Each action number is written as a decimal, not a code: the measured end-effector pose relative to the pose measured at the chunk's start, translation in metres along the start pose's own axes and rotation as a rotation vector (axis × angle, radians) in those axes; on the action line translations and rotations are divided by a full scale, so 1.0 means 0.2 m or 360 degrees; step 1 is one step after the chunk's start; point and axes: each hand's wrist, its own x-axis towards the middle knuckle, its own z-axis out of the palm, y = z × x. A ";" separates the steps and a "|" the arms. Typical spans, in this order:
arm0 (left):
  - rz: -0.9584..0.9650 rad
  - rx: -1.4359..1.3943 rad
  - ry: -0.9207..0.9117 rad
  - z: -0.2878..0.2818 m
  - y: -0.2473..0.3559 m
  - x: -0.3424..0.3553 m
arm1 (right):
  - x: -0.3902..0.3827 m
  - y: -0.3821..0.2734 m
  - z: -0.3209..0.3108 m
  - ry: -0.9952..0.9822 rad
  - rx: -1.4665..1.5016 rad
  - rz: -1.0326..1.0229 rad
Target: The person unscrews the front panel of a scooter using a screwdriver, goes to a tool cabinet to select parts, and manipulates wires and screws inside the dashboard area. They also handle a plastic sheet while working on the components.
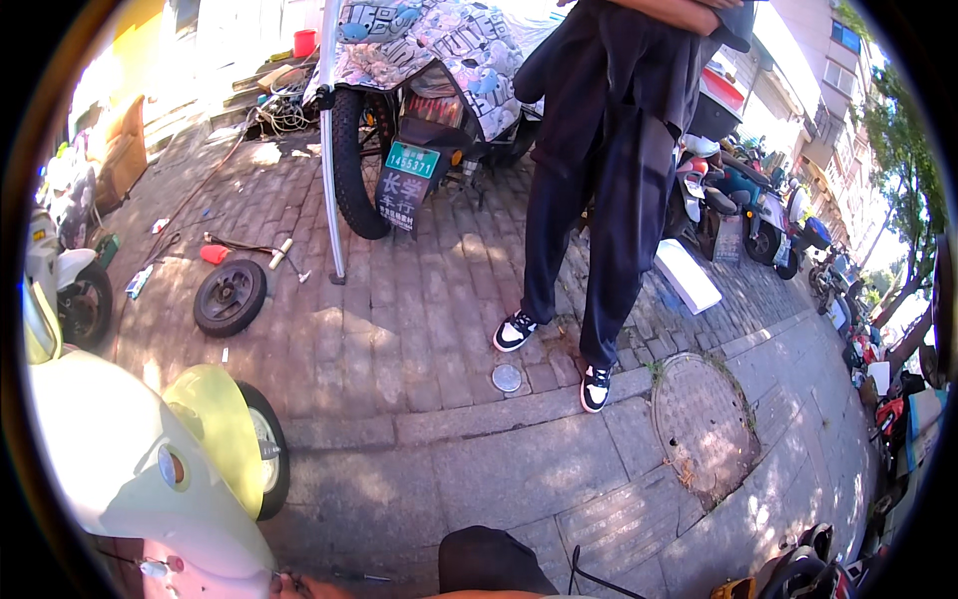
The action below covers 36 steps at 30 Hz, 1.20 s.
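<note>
The pale yellow scooter (120, 469) fills the lower left corner, standing on the grey paving with its front wheel (269, 449) turned toward the middle of the picture. Its body runs off to the left and down out of view, so its long axis seems to lie roughly left to right across the bottom, wheel end to the right.

Of the hands, only 1 shows: a sliver of fingers (289, 586) at the very bottom edge, just beside the scooter's lower panel, below the wheel. A bare forearm trails from it to the right along the edge. Whether it is the left or the right hand I cannot tell, nor whether it is open or closed on anything; the other hand does not show. So the scooter lies to the left of and just above this hand, close enough to be touching or nearly so.

A thin dark rod (364, 576) lies on the paving just right of the fingers, pointing left to right. A dark bent knee (494, 559) rises beside it, and a black cable (579, 574) curves further right.

Well apart, up the brick pavement, lie a loose wheel (230, 297) and a small round metal disc (507, 377); another person in dark clothes (599, 200) stands by a round manhole cover (704, 424).
</note>
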 end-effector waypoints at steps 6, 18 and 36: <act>0.0374 0.0941 0.0067 -0.25 -0.41 0.22 | -0.01 -0.09 -0.02 -0.0121 0.0007 0.0164; 0.0517 0.0484 0.0241 -0.11 -0.48 0.22 | -0.02 -0.17 -0.12 -0.0192 -0.0126 0.0118; -0.0043 -0.0319 0.0256 0.09 0.06 -0.09 | -0.05 -0.10 -0.09 -0.0211 -0.0021 0.0126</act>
